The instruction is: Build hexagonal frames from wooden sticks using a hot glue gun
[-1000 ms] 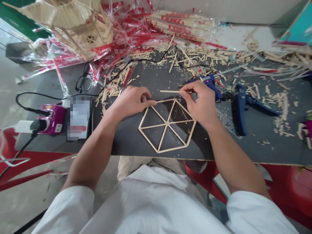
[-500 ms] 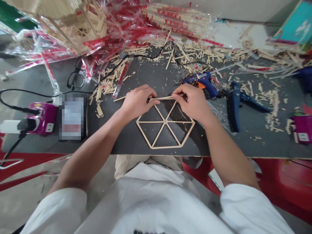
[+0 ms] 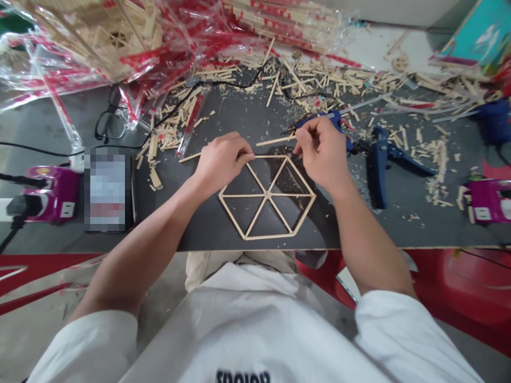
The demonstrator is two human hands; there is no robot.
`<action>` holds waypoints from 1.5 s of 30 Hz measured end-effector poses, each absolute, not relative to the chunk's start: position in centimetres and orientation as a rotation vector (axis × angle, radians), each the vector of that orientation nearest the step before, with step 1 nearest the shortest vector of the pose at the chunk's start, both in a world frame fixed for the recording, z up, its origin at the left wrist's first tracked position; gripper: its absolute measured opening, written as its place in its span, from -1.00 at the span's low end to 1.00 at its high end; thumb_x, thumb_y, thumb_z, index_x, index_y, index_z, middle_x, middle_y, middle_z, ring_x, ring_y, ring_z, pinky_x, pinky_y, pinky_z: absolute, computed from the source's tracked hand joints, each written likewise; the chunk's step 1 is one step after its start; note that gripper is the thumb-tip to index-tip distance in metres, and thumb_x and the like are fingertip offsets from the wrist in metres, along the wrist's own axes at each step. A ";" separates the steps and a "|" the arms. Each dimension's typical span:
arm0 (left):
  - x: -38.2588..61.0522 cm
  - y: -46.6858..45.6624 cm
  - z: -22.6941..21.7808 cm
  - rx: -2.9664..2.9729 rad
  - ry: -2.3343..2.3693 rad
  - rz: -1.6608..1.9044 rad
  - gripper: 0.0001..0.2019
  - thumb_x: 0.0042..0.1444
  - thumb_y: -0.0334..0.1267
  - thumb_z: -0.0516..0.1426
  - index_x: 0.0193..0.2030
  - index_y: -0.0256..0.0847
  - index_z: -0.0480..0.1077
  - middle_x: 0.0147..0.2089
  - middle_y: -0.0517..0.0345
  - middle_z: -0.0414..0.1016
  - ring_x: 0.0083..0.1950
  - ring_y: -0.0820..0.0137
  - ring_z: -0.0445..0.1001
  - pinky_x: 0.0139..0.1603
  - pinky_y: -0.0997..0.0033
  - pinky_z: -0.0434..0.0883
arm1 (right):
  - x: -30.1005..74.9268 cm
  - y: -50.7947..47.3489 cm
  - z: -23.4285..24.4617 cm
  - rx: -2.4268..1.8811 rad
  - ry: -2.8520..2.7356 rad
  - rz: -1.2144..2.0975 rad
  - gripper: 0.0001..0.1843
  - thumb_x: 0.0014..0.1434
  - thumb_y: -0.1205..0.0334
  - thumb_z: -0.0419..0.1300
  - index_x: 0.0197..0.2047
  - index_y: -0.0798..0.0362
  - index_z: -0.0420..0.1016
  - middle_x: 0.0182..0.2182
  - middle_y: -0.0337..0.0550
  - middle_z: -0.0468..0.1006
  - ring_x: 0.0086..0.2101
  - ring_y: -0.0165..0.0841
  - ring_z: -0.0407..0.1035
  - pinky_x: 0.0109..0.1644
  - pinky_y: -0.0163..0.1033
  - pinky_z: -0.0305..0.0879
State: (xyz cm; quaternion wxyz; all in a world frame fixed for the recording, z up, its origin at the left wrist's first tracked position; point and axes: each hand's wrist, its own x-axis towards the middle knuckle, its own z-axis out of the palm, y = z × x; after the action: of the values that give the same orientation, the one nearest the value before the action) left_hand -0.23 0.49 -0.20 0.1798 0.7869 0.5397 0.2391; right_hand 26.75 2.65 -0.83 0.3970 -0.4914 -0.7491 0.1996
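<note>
A flat hexagon of thin wooden sticks (image 3: 266, 197) with spokes from its middle lies on the dark board (image 3: 207, 223) before me. My left hand (image 3: 221, 159) rests curled on the hexagon's upper left corner, fingertips pressed on the top stick. My right hand (image 3: 321, 151) pinches one loose wooden stick (image 3: 275, 141) by its right end, holding it just above the hexagon's top edge. A blue glue gun (image 3: 333, 123) lies right behind my right hand.
Blue cutting pliers (image 3: 381, 159) lie to the right. Cut stick scraps (image 3: 319, 85) and red-and-clear wrappers (image 3: 159, 48) cover the back of the board. A phone (image 3: 107, 189), glasses (image 3: 109, 122) and a purple power block (image 3: 50, 194) sit left; another purple block (image 3: 489, 199) sits right.
My right hand brought the loose stick down to the hexagon's top edge, then lifted it slightly away. My left hand stayed at the upper left corner. The view shifted a little.
</note>
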 end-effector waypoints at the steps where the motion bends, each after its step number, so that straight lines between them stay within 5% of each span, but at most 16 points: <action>1: -0.2 0.5 -0.2 2.229 1.530 0.675 -0.89 0.33 -0.24 0.26 -0.20 -0.14 0.65 -0.12 0.05 0.67 -0.22 0.27 0.55 -0.18 0.24 0.39 | 26.9 2.7 -0.9 -1.246 -1.880 0.500 -0.46 0.53 -0.37 0.02 -0.05 -0.08 0.52 -0.48 -0.23 0.52 -0.46 -0.33 0.49 -0.28 -0.12 0.39; 8: -0.5 0.6 -0.3 2.163 1.563 0.721 -0.88 0.40 -0.28 0.11 -0.07 -0.13 0.50 -0.21 0.08 0.68 -0.23 0.28 0.57 -0.19 0.26 0.40 | 26.9 3.0 -1.3 -1.229 -1.805 0.560 -0.49 0.51 -0.36 0.08 0.02 -0.10 0.54 -0.40 -0.20 0.57 -0.41 -0.31 0.54 -0.26 -0.11 0.47; 15: -2.4 1.5 -0.8 2.029 1.626 1.036 -0.82 0.48 -0.29 0.04 0.13 -0.06 0.36 -0.16 0.10 0.69 -0.29 0.36 0.57 -0.15 0.26 0.44 | 26.4 2.2 -0.1 -1.227 -1.909 0.735 -0.74 0.42 -0.07 0.32 -0.10 -0.06 0.54 -0.24 -0.13 0.67 -0.23 -0.25 0.58 -0.09 -0.04 0.59; 20: -2.7 1.7 -0.1 2.144 1.577 1.097 -0.75 0.35 -0.40 0.11 0.11 -0.13 0.46 0.00 0.03 0.71 -0.13 0.34 0.62 -0.05 0.31 0.50 | 26.2 1.7 0.4 -1.180 -1.972 0.757 -0.81 0.36 0.04 0.39 -0.06 -0.05 0.65 -0.17 -0.10 0.72 -0.20 -0.21 0.61 0.02 0.04 0.61; 28: -2.0 1.0 1.3 2.303 1.322 0.686 -0.75 0.44 -0.17 0.14 -0.05 -0.14 0.66 -0.08 0.04 0.70 -0.14 0.29 0.59 -0.06 0.28 0.47 | 26.2 1.7 0.4 -1.176 -2.094 0.684 -0.94 0.26 0.25 0.45 -0.19 -0.12 0.77 -0.22 -0.18 0.78 -0.22 -0.19 0.65 0.02 0.05 0.60; 35: -1.6 0.7 0.8 2.288 1.395 0.605 -0.79 0.37 -0.10 0.22 -0.13 -0.06 0.70 -0.15 0.06 0.69 -0.18 0.26 0.58 -0.10 0.25 0.45 | 26.5 1.8 0.7 -1.230 -2.105 0.760 -0.95 0.29 0.17 0.45 -0.19 -0.08 0.76 -0.22 -0.15 0.78 -0.21 -0.20 0.65 0.04 0.03 0.56; 45: -1.1 0.5 1.3 2.292 1.476 0.480 -0.69 0.39 0.00 0.16 -0.11 -0.08 0.69 -0.12 0.04 0.69 -0.16 0.24 0.59 -0.05 0.27 0.47 | 28.9 2.4 2.5 -1.311 -1.927 0.705 -0.55 0.52 -0.19 0.15 -0.02 0.00 0.66 -0.18 -0.04 0.74 -0.25 -0.25 0.58 -0.10 -0.10 0.50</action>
State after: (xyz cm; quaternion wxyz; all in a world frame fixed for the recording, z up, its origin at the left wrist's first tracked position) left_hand -1.10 0.49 1.35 0.1855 0.8136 0.5240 0.1704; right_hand 28.93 2.40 2.49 0.3462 -0.5052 -0.7424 0.2716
